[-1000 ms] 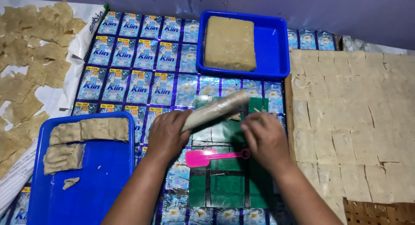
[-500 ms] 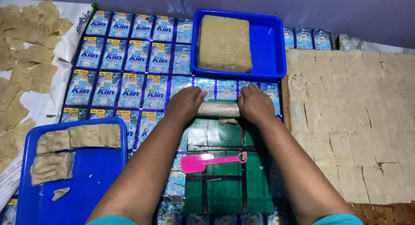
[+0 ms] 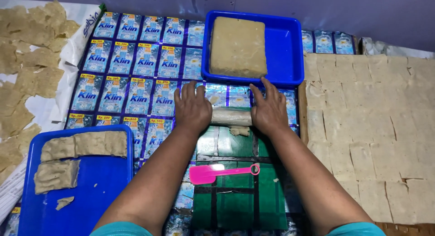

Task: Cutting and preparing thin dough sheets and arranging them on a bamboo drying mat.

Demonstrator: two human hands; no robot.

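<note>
Head view: left hand (image 3: pixel 192 107) and right hand (image 3: pixel 270 110) both flat, palms down, fingers spread wide, pressing the two ends of a pale roller (image 3: pixel 231 117). Roller lies crosswise at the far edge of a green sheet (image 3: pixel 235 190), just near of the far blue tray (image 3: pixel 285 50) holding a tan dough block (image 3: pixel 238 46). Small dough scrap (image 3: pixel 239 131) just near the roller. Pink spatula (image 3: pixel 222 172) on the sheet, between the forearms. Near-left blue tray (image 3: pixel 97 190) with dough slabs (image 3: pixel 81 145). Cut dough squares (image 3: pixel 371 127) at right
</note>
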